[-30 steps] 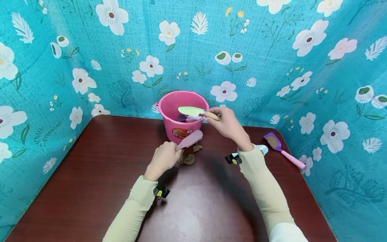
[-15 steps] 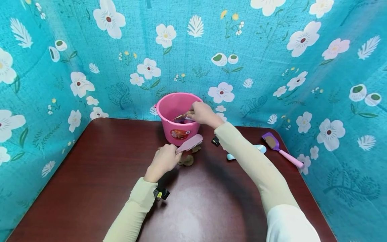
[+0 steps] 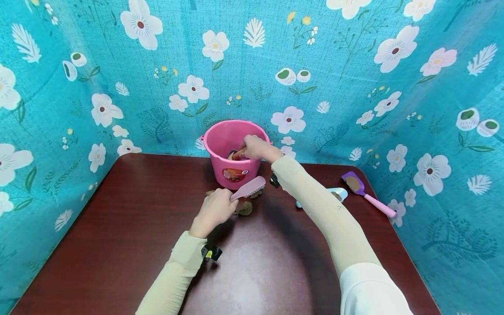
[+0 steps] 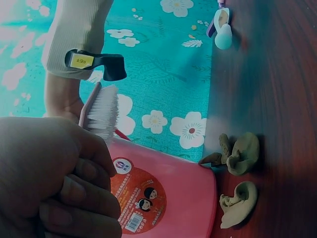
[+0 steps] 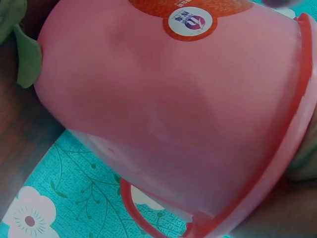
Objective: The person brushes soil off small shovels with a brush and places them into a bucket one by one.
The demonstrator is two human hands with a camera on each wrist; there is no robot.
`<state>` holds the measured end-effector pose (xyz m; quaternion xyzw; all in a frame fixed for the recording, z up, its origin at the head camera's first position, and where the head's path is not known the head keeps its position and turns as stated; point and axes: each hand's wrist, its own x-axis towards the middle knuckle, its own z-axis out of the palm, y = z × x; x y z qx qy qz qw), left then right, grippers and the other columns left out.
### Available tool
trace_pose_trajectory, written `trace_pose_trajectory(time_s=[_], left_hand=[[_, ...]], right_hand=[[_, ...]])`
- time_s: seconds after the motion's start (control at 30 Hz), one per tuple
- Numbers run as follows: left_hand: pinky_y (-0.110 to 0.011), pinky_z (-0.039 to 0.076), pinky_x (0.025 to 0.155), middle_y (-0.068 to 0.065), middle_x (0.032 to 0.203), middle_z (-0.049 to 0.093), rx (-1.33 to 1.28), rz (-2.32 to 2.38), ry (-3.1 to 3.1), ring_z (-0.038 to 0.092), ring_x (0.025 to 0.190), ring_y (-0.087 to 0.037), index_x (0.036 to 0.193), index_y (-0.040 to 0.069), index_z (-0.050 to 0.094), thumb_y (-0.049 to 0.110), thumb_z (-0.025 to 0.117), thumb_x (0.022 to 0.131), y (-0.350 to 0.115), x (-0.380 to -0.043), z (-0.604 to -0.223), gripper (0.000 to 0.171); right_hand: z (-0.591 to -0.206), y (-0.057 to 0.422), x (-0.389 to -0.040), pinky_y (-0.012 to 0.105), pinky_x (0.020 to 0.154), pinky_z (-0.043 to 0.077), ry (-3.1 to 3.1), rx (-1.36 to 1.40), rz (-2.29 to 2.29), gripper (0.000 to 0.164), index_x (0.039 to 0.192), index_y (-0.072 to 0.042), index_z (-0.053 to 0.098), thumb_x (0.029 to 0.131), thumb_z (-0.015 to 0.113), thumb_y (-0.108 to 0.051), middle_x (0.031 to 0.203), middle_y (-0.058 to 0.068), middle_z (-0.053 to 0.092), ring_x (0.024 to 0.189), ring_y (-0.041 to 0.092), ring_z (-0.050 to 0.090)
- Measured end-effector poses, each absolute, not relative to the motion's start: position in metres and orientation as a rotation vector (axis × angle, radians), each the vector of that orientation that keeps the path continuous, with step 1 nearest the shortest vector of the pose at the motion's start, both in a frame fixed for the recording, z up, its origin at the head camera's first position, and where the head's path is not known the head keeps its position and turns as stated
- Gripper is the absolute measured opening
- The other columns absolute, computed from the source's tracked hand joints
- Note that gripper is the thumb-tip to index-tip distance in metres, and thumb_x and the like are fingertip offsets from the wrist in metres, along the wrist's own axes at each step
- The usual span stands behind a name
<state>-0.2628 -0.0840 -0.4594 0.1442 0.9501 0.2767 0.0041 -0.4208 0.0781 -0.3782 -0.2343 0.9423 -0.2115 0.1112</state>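
Note:
My left hand point(image 3: 214, 206) grips the handle of a pink brush point(image 3: 249, 188) just in front of the pink bucket point(image 3: 220, 162). Its white bristles point(image 4: 103, 111) show in the left wrist view, with the hand's fingers curled. Reaching over the bucket's rim, my right hand point(image 3: 255, 146) holds what looks like the wooden handle of the trowel point(image 3: 238, 154); the blade and the fingertips are mostly hidden inside. In the right wrist view the bucket wall point(image 5: 163, 99) fills most of the picture and covers nearly all of that hand.
Several curled olive-brown pieces point(image 4: 241, 153) lie on the dark table point(image 3: 130, 227) by the bucket's base. To the right are a light blue scoop point(image 3: 339, 193), partly behind my right sleeve, and a purple scoop with a pink handle point(image 3: 379, 206). Flowered cloth point(image 3: 165, 57) hangs behind.
My right hand has gone from beside the rim, with the green-bladed trowel in view, down and left into the bucket. The left hand and brush have hardly moved.

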Motion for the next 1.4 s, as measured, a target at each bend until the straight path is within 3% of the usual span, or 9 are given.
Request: trace_pose_trajectory(time_s=[0.23, 0.53, 0.77, 1.0, 1.2, 1.3, 1.4], left_hand=[[-0.029, 0.041, 0.046, 0.0, 0.055, 0.05, 0.447, 0.867, 2.965, 0.048, 0.049, -0.015, 0.069, 0.013, 0.057, 0.021, 0.065, 0.096, -0.082, -0.262, -0.461, 0.03], [-0.029, 0.038, 0.045, 0.0, 0.055, 0.049, 0.453, 0.853, 2.991, 0.045, 0.049, -0.014, 0.065, 0.013, 0.055, 0.019, 0.064, 0.095, -0.081, -0.261, -0.463, 0.031], [-0.029, 0.038, 0.044, 0.001, 0.054, 0.048, 0.463, 0.845, 2.991, 0.045, 0.049, -0.014, 0.065, 0.013, 0.054, 0.019, 0.063, 0.095, -0.081, -0.261, -0.463, 0.032], [-0.029, 0.038, 0.045, 0.001, 0.054, 0.05, 0.476, 0.853, 2.996, 0.046, 0.049, -0.014, 0.066, 0.013, 0.055, 0.017, 0.062, 0.095, -0.083, -0.26, -0.461, 0.031], [-0.029, 0.039, 0.046, 0.0, 0.055, 0.05, 0.474, 0.869, 2.997, 0.046, 0.05, -0.015, 0.068, 0.012, 0.057, 0.017, 0.063, 0.095, -0.085, -0.261, -0.46, 0.028], [-0.029, 0.039, 0.046, 0.0, 0.055, 0.051, 0.469, 0.875, 2.998, 0.047, 0.05, -0.015, 0.069, 0.012, 0.057, 0.018, 0.063, 0.095, -0.085, -0.261, -0.46, 0.028], [-0.029, 0.04, 0.046, -0.001, 0.056, 0.051, 0.463, 0.903, 2.996, 0.047, 0.049, -0.016, 0.07, 0.011, 0.058, 0.018, 0.064, 0.095, -0.085, -0.261, -0.46, 0.027]], right_hand=[[-0.374, 0.079, -0.417, 0.029, 0.073, 0.057, 2.673, -0.68, -0.599, 0.02, 0.112, -0.006, 0.076, 0.095, 0.071, -0.014, 0.104, 0.007, 0.077, 0.083, 0.019, 0.072], [-0.36, 0.085, -0.413, 0.026, 0.066, 0.047, 2.612, -0.82, -0.412, 0.02, 0.108, -0.011, 0.079, 0.097, 0.068, -0.023, 0.09, 0.005, 0.073, 0.071, 0.017, 0.059], [-0.343, 0.105, -0.404, 0.035, 0.087, 0.057, 2.597, -0.907, -0.558, 0.032, 0.118, -0.007, 0.075, 0.096, 0.07, -0.03, 0.112, 0.007, 0.075, 0.101, 0.019, 0.068], [-0.319, 0.136, -0.372, 0.041, 0.085, 0.055, 2.764, -0.89, -0.882, 0.031, 0.122, -0.003, 0.072, 0.098, 0.067, -0.023, 0.114, 0.009, 0.072, 0.101, 0.023, 0.064], [-0.33, 0.171, -0.341, 0.038, 0.078, 0.052, 2.972, -0.733, -1.11, 0.021, 0.109, -0.008, 0.075, 0.1, 0.065, -0.024, 0.101, 0.007, 0.072, 0.089, 0.022, 0.061], [-0.353, 0.188, -0.329, 0.037, 0.066, 0.047, 3.08, -0.539, -1.139, 0.02, 0.094, -0.009, 0.076, 0.1, 0.064, -0.025, 0.083, 0.007, 0.069, 0.073, 0.023, 0.057], [-0.386, 0.204, -0.321, 0.037, 0.058, 0.042, 3.211, -0.274, -1.001, 0.03, 0.076, -0.013, 0.07, 0.099, 0.064, -0.03, 0.065, 0.003, 0.061, 0.061, 0.022, 0.054]])
